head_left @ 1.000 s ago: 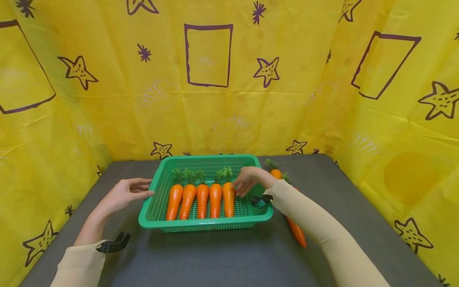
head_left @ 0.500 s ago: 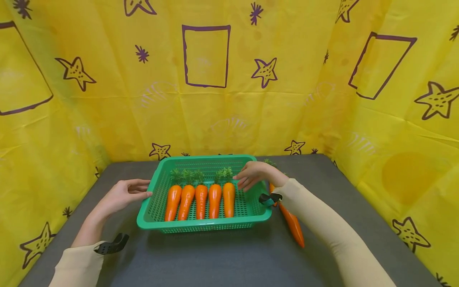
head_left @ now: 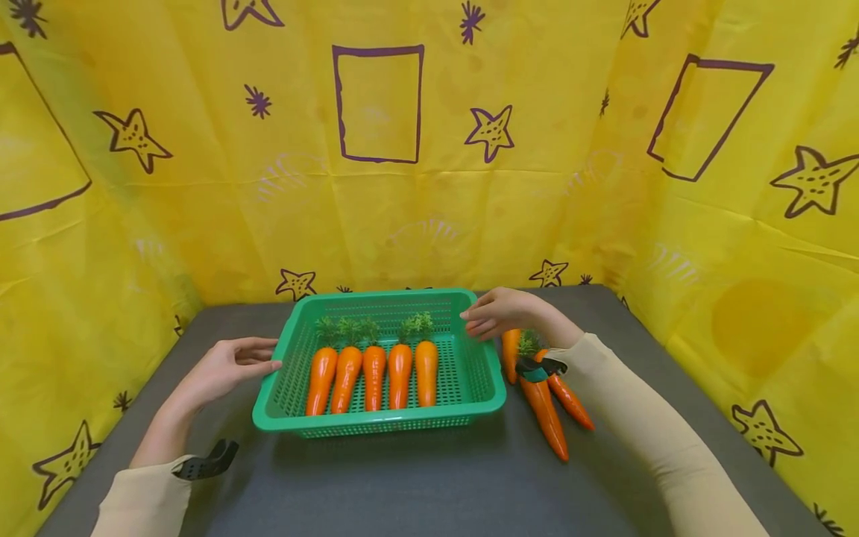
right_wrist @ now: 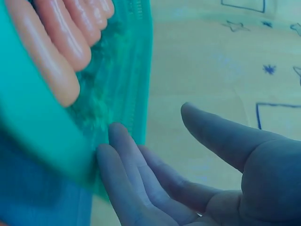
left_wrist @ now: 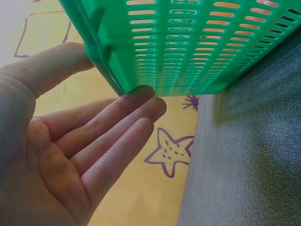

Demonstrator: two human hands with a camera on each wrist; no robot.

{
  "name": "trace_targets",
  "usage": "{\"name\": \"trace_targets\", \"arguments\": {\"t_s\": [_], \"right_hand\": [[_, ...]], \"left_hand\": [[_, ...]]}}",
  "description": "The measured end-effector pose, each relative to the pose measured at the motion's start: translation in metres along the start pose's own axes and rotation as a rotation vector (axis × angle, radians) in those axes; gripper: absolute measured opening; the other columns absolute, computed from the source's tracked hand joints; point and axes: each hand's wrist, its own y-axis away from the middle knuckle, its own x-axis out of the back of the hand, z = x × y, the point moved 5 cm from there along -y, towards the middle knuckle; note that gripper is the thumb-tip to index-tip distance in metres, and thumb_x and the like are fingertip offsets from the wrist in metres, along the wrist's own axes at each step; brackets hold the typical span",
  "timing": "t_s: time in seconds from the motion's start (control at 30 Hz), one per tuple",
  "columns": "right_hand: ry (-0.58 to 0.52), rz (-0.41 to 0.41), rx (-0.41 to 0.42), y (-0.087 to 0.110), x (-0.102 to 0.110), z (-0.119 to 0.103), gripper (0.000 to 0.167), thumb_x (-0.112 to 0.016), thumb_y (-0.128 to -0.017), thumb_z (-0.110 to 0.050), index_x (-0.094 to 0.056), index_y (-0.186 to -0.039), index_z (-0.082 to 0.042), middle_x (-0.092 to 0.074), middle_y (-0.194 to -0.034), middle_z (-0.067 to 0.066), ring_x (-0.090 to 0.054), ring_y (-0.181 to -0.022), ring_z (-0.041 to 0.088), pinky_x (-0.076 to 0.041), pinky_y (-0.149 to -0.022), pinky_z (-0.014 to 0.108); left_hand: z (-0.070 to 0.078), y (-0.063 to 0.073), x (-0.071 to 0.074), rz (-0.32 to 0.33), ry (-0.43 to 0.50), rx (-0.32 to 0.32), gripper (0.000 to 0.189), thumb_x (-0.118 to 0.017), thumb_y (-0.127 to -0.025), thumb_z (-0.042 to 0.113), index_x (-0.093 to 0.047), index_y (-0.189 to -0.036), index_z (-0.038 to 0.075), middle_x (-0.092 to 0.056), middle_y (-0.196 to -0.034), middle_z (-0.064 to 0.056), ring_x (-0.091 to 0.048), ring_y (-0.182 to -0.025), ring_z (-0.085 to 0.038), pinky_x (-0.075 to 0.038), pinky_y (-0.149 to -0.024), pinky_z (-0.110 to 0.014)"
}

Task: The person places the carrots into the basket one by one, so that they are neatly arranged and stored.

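Observation:
A green plastic basket (head_left: 382, 422) stands on the dark table with several orange carrots (head_left: 373, 379) lying side by side in it, leafy tops toward the back. My left hand (head_left: 224, 369) is at the basket's left side. In the left wrist view its thumb touches the rim, and its extended fingers (left_wrist: 117, 153) lie by the outer wall. Over the basket's right rim hovers my right hand (head_left: 506, 312), with nothing in it. The right wrist view shows its thumb and fingers (right_wrist: 115, 176) spread apart.
Several loose carrots (head_left: 546, 419) lie on the grey table (head_left: 376, 492) right of the basket, partly hidden under my right wrist and its strap. A yellow patterned cloth (head_left: 570, 216) walls in the back and both sides.
My right hand has left the rightmost carrot in the basket and moved right to the rim, uncovering more of the loose carrots. The left hand stays at the left side.

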Motion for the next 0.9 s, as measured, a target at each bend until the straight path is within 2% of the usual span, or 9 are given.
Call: {"name": "trace_targets", "arguments": {"t_s": [0.27, 0.37, 0.53, 0.7, 0.77, 0.9], "right_hand": [[0.002, 0.050, 0.009, 0.023, 0.025, 0.015, 0.053, -0.054, -0.098, -0.026, -0.041, -0.139, 0.005, -0.054, -0.132, 0.025, -0.054, -0.122, 0.034, -0.044, -0.101, 0.046], [-0.006, 0.072, 0.017, 0.030, 0.034, 0.023, 0.054, -0.054, -0.098, -0.026, -0.041, -0.139, 0.005, -0.051, -0.134, 0.026, -0.053, -0.123, 0.034, -0.043, -0.102, 0.046], [-0.024, 0.096, 0.019, 0.042, 0.046, 0.039, 0.055, -0.056, -0.097, -0.025, -0.040, -0.139, 0.006, -0.047, -0.138, 0.027, -0.057, -0.120, 0.028, -0.044, -0.102, 0.044], [-0.046, 0.119, 0.003, 0.052, 0.056, 0.055, 0.054, -0.055, -0.097, -0.023, -0.041, -0.139, 0.008, -0.059, -0.128, 0.019, -0.063, -0.109, 0.018, -0.045, -0.101, 0.043], [-0.055, 0.125, -0.005, 0.055, 0.058, 0.061, 0.054, -0.055, -0.097, -0.022, -0.039, -0.139, 0.009, -0.060, -0.126, 0.016, -0.063, -0.109, 0.018, -0.046, -0.100, 0.042], [-0.084, 0.149, -0.032, 0.060, 0.063, 0.074, 0.055, -0.055, -0.097, -0.019, -0.036, -0.140, 0.011, -0.053, -0.132, 0.024, -0.062, -0.113, 0.022, -0.049, -0.096, 0.038]], "left_hand": [[-0.001, 0.001, 0.000, 0.001, -0.001, 0.010, 0.058, -0.068, -0.087, 0.037, -0.056, -0.130, 0.001, -0.068, -0.112, -0.017, -0.067, -0.100, -0.026, -0.055, -0.078, -0.035], [-0.001, 0.001, 0.000, 0.002, -0.001, 0.012, 0.058, -0.068, -0.087, 0.038, -0.056, -0.130, 0.001, -0.067, -0.113, -0.017, -0.066, -0.100, -0.027, -0.055, -0.078, -0.035], [-0.001, 0.000, 0.000, 0.004, 0.001, 0.006, 0.058, -0.068, -0.087, 0.038, -0.055, -0.130, 0.001, -0.067, -0.113, -0.018, -0.066, -0.101, -0.029, -0.055, -0.079, -0.040], [-0.001, 0.000, 0.000, 0.005, -0.007, 0.001, 0.057, -0.068, -0.087, 0.038, -0.056, -0.130, 0.001, -0.067, -0.113, -0.017, -0.067, -0.099, -0.027, -0.055, -0.079, -0.039], [-0.001, 0.000, 0.000, 0.004, -0.007, 0.000, 0.057, -0.068, -0.087, 0.037, -0.056, -0.130, 0.001, -0.067, -0.113, -0.018, -0.067, -0.099, -0.026, -0.055, -0.079, -0.037], [-0.001, 0.000, 0.000, 0.003, -0.007, -0.001, 0.057, -0.068, -0.087, 0.037, -0.056, -0.130, 0.001, -0.067, -0.113, -0.018, -0.067, -0.099, -0.025, -0.055, -0.078, -0.035]]}}
